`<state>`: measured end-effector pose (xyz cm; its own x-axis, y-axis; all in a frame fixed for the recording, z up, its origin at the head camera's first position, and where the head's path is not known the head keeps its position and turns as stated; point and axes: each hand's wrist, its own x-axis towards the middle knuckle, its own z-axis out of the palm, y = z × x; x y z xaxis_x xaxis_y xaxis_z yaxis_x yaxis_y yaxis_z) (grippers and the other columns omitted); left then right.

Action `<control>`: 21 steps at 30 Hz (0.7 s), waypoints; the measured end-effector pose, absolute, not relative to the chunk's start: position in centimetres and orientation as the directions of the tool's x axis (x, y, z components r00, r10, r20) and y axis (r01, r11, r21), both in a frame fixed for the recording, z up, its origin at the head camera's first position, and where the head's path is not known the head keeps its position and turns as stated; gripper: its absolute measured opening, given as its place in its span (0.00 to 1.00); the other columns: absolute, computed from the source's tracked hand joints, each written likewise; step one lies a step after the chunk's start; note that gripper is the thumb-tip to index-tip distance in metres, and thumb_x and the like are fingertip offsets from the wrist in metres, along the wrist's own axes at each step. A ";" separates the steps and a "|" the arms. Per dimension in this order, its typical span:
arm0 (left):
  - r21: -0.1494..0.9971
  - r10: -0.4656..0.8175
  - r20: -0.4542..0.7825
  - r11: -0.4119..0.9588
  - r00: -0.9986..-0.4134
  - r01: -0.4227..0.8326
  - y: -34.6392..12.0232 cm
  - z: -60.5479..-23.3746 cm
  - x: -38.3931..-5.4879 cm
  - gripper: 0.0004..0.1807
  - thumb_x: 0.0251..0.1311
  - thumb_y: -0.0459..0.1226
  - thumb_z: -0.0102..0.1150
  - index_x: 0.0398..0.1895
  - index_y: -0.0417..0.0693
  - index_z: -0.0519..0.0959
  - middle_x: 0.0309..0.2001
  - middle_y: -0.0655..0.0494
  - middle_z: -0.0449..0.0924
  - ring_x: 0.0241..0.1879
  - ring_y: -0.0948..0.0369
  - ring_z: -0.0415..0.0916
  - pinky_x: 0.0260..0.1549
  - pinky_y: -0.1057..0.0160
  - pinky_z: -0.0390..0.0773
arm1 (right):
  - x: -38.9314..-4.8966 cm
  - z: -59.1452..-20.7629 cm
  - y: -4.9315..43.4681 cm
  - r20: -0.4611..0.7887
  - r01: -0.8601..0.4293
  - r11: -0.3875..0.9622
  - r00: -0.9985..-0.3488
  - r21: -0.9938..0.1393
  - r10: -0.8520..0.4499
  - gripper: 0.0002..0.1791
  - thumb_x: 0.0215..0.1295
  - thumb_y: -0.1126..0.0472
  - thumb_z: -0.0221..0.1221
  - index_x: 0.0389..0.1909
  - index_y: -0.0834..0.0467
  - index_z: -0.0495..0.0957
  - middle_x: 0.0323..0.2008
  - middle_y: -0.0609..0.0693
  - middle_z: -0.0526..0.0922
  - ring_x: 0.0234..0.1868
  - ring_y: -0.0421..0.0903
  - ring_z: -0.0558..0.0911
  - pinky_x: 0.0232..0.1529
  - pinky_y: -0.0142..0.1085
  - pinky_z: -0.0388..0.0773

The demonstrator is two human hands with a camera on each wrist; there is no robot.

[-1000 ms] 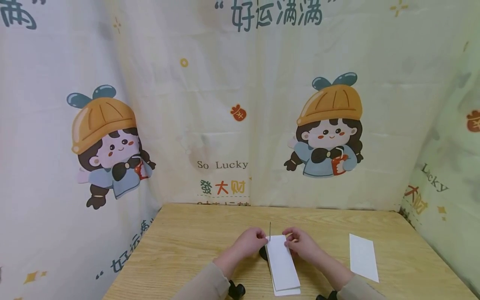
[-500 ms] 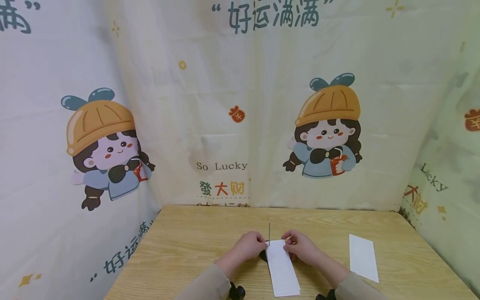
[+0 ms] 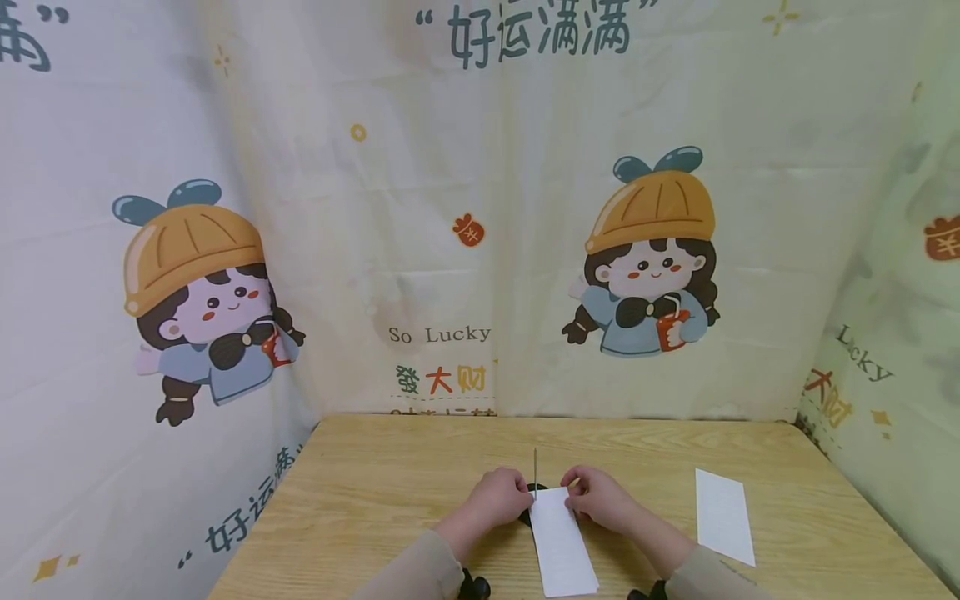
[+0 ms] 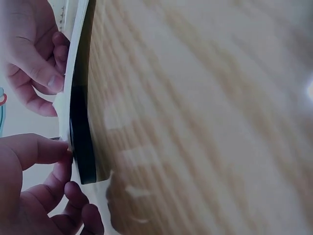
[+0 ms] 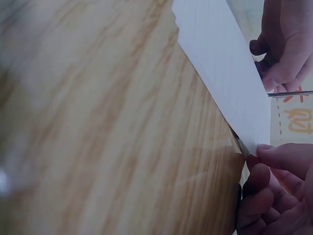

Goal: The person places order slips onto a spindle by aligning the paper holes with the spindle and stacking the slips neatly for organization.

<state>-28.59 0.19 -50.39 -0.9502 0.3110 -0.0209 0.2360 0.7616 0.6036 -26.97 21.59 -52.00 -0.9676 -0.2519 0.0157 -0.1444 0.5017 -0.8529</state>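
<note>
A thin upright metal spike [image 3: 536, 473] rises from a round black base [image 3: 527, 515], mostly covered by white paper. This long paper [image 3: 564, 546] lies over the base, its far end against the spike near the left corner. Whether the spike pierces it is hard to tell. My left hand [image 3: 498, 498] pinches the far left corner between thumb and finger, close beside the spike. At the far right corner, my right hand [image 3: 600, 500] pinches the paper's edge, as the right wrist view also shows. From the side, the left wrist view shows the black base's thick edge [image 4: 82, 142] under the paper.
Another white sheet [image 3: 725, 517] lies flat on the wooden table [image 3: 375, 492], right of my right forearm. Black wrist-worn gear [image 3: 474, 585] shows under my left sleeve. A printed curtain [image 3: 435, 250] hangs behind the table's far edge.
Both hands and the paper's far end have moved slightly down and toward me. The lower sheet's edge that stuck out at the near end no longer shows. More of the black base appears behind.
</note>
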 end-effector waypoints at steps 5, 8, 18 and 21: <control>0.581 0.307 -0.012 0.776 -0.951 0.243 0.2 -50.3 -28.6 0.11 0.58 0.39 0.65 0.20 0.52 0.75 0.21 0.59 0.72 0.22 0.61 0.68 0.21 0.62 0.67 | -27.0 -51.9 21.5 0.002 -0.131 0.521 -0.970 -0.844 -0.242 0.12 0.62 0.69 0.63 0.45 0.62 0.75 0.25 0.50 0.74 0.21 0.44 0.73 0.23 0.36 0.71; 0.578 0.296 -0.023 0.783 -0.955 0.229 0.3 -50.2 -28.5 0.12 0.58 0.40 0.65 0.21 0.51 0.74 0.21 0.58 0.72 0.22 0.60 0.68 0.22 0.62 0.67 | -26.9 -51.8 21.4 0.000 -0.131 0.528 -0.970 -0.839 -0.241 0.12 0.62 0.69 0.63 0.45 0.63 0.75 0.25 0.50 0.74 0.21 0.44 0.73 0.23 0.36 0.71; 0.560 0.291 -0.013 0.794 -0.957 0.234 -0.1 -50.2 -28.1 0.10 0.59 0.40 0.64 0.23 0.51 0.75 0.24 0.59 0.72 0.24 0.60 0.68 0.25 0.61 0.68 | -26.6 -51.8 21.7 -0.002 -0.139 0.517 -0.965 -0.845 -0.262 0.15 0.64 0.68 0.63 0.49 0.63 0.73 0.26 0.50 0.74 0.20 0.44 0.73 0.22 0.35 0.71; 0.552 0.287 0.009 0.797 -0.958 0.244 -0.4 -50.4 -28.0 0.09 0.58 0.39 0.65 0.26 0.50 0.74 0.27 0.58 0.70 0.26 0.59 0.67 0.26 0.60 0.68 | -26.3 -51.6 22.3 0.004 -0.149 0.511 -0.962 -0.847 -0.273 0.17 0.64 0.65 0.64 0.52 0.64 0.72 0.28 0.50 0.74 0.21 0.44 0.73 0.22 0.34 0.70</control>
